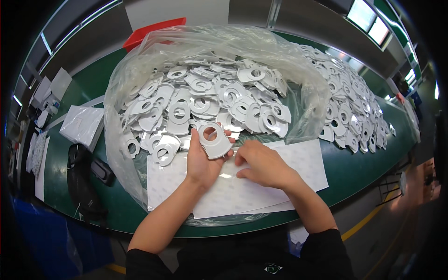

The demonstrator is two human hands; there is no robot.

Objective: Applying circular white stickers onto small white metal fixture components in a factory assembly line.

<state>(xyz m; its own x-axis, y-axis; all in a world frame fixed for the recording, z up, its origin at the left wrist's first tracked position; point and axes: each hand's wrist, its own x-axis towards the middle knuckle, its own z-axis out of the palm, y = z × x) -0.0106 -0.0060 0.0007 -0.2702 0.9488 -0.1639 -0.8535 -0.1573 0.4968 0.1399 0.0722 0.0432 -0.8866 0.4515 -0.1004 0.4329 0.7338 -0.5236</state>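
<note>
In my left hand (204, 167) lies a flat light-grey plastic plate (216, 145) with a round hole, gripped along its sides by thumb and fingers. Just right of it is my right hand (262, 163), over white sheets (252, 199) bearing faint printed marks. Its fingers are curled, with a gap between thumb and forefinger; I see nothing between them. Beyond both hands, many similar plates (200, 103) are heaped inside a large clear plastic bag (122, 88) whose mouth is spread wide.
A second heap of plates (350, 102) spreads over the green table (347, 168) at the right. To the left are a plastic-wrapped white stack (82, 122), a black pouch (83, 184) and a small dark case (102, 171). A red bin (151, 31) stands behind the bag.
</note>
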